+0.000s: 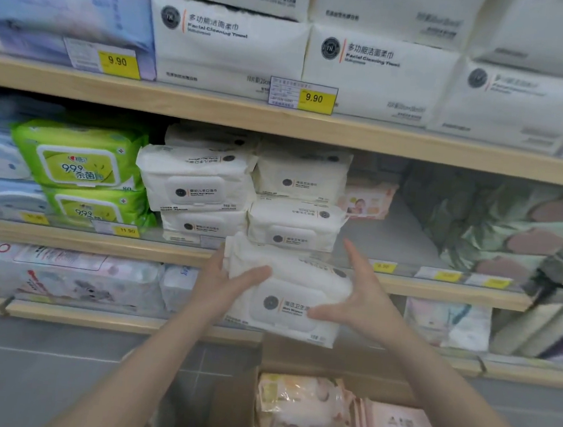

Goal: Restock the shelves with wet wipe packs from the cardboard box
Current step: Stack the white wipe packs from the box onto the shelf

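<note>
A white wet wipe pack (pixel 286 293) hangs in front of the middle shelf (pixel 98 242), held between both hands. My left hand (pixel 225 282) grips its left end, thumb across the front. My right hand (pixel 358 296) holds its right side, thumb on the front label and fingers spread upward behind it. Just above, white wipe packs (pixel 294 225) are stacked on the middle shelf. The open cardboard box (pixel 233 412) stands on the floor below, holding pink wipe packs (pixel 302 411).
Green wipe packs (pixel 82 163) sit left of the white stacks. Right of the stacks is a bare shelf gap (pixel 391 237) with a small pink pack (pixel 367 201) at the back. Facial towel packs (pixel 230 46) fill the upper shelf. Grey tiled floor (pixel 33 378) lies at the left.
</note>
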